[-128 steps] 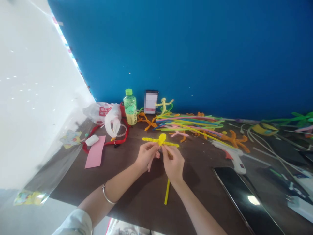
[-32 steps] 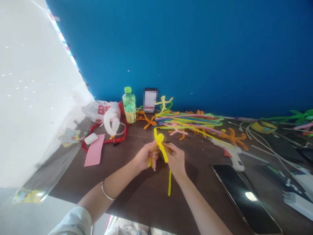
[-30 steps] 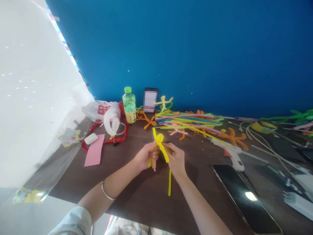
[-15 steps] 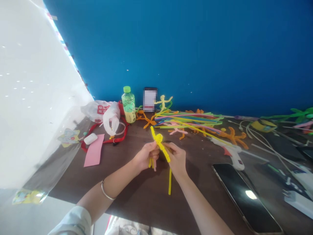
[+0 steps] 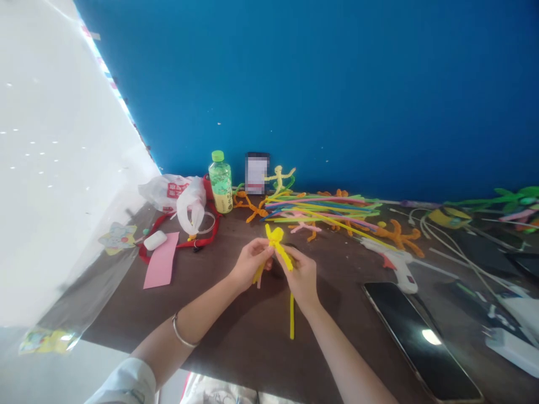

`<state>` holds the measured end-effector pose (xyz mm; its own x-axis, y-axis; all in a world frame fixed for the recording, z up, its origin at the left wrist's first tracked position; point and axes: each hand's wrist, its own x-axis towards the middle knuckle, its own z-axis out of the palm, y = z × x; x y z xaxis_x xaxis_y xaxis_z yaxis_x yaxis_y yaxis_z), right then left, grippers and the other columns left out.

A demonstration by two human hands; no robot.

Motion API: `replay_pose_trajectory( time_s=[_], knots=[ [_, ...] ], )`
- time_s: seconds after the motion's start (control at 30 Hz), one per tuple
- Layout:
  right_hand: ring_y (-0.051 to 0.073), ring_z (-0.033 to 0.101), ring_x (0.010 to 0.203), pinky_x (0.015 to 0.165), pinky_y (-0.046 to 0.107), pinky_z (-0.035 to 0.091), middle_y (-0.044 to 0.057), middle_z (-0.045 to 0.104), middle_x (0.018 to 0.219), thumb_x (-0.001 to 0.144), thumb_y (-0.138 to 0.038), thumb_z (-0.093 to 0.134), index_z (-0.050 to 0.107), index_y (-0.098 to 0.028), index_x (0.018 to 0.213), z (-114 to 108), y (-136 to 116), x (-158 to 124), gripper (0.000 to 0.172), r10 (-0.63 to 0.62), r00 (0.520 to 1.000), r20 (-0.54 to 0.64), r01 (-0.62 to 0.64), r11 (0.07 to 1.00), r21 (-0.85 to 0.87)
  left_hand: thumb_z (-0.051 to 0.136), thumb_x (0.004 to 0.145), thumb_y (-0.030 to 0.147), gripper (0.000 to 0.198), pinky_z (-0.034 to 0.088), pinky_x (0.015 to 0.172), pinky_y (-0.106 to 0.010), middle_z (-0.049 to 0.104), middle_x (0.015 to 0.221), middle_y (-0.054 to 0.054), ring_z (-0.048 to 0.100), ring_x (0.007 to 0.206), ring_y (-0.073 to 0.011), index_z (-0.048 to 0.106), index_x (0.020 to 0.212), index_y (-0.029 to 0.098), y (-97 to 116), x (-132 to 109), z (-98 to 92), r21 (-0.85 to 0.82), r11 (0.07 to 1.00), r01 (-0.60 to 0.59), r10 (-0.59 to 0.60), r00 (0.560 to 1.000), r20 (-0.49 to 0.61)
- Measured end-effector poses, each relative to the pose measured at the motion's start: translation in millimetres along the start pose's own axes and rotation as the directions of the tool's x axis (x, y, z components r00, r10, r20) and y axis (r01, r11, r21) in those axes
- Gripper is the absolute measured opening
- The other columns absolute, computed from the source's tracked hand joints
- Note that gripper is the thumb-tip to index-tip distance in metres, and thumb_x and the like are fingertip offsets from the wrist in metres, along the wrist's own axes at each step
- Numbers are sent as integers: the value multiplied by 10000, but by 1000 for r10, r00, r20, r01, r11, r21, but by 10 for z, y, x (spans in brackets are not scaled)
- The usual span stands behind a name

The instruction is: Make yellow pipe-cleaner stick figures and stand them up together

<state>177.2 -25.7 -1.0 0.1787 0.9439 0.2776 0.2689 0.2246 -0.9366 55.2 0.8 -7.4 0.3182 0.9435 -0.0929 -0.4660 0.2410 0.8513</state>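
Pipe-cleaner figure [image 5: 275, 241] pinched by left hand [image 5: 252, 262] and right hand [image 5: 302, 278], well inside table edge [image 5: 160, 359].

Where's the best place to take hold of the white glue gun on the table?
The white glue gun: grip its handle from the near side. The gun lies on its side, and the handle points back toward the person.

Two hands [image 5: 252, 262], perhaps six pipe-cleaner figures [image 5: 275, 238]
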Motion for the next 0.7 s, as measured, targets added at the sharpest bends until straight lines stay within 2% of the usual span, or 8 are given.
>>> replay_pose_trajectory(
  time_s=[0.1, 0.17, 0.27, 0.37, 0.47, 0.53, 0.6, 0.7],
  knots=[
    [178, 598, 713, 641, 272, 467, 41, 662, 772, 722, -280, 579, 680, -172, 873, -2, 7, 5, 212, 37, 999, -25, -36, 999, 17, 649, 659, 349, 258, 457, 539, -223, 590, 669, -12, 539, 533, -87, 598, 803, 141, -26, -26, 13, 315, 938, -147, 191, 975, -114],
    [172, 596, 669, 607, 272, 471, 45, 660, 748, 724, -298, 573, 680, -162, 858, 3, 12, 4, 219, 59, 998, -38, -58, 998, 36, 622, 681, 350, 240, 473, 591, -239, 623, 727, -36, 576, 609, -118, 634, 811, 148, -24, -55, 15, 473, 851, -227, 312, 944, -108],
    [162, 584, 643, 585, 265, 468, 43, 645, 721, 720, -314, 587, 679, -160, 861, 16, 4, -4, 228, 38, 998, -47, -37, 999, 39, 587, 710, 345, 221, 487, 631, -258, 640, 734, -47, 604, 689, -159, 660, 813, 163, -3, -90, 13, 552, 784, -285, 373, 926, -53],
    [156, 584, 664, 608, 265, 469, 39, 631, 727, 732, -320, 583, 679, -174, 842, 29, -18, -12, 206, -10, 999, -47, 12, 1000, 25, 596, 704, 339, 219, 498, 659, -281, 653, 746, -50, 613, 701, -175, 667, 815, 164, 3, -85, 13, 501, 819, -281, 358, 931, -64],
    [166, 598, 725, 649, 278, 479, 51, 640, 799, 739, -331, 576, 665, -179, 832, 46, -30, -15, 199, -11, 999, -40, 15, 996, 89, 606, 698, 353, 231, 509, 668, -303, 655, 704, -51, 615, 646, -164, 659, 775, 142, -19, -47, 17, 321, 922, -214, 266, 956, -126],
    [154, 595, 659, 575, 263, 478, 51, 643, 780, 721, -353, 593, 646, -172, 825, 59, -27, -15, 215, 57, 998, -35, -51, 986, 160, 636, 671, 356, 247, 515, 647, -306, 645, 655, -41, 609, 600, -150, 642, 757, 125, -35, -22, 21, 161, 974, -160, 186, 970, -159],
    [111, 538, 504, 438, 225, 421, 33, 629, 695, 697, -376, 613, 623, -163, 798, 70, -17, -13, 236, 148, 989, -22, -140, 964, 227, 679, 628, 343, 269, 514, 610, -289, 632, 627, -25, 600, 564, -134, 626, 766, 118, -41, -6, 24, 39, 993, -112, 117, 977, -179],
    [65, 433, 390, 352, 198, 327, 5, 595, 615, 682, -394, 625, 602, -156, 771, 73, 3, -2, 254, 225, 974, -8, -214, 937, 277, 704, 598, 339, 290, 498, 548, -253, 613, 588, -11, 577, 511, -112, 614, 757, 114, -30, -1, 17, -22, 998, -59, 55, 984, -169]
  ],
)
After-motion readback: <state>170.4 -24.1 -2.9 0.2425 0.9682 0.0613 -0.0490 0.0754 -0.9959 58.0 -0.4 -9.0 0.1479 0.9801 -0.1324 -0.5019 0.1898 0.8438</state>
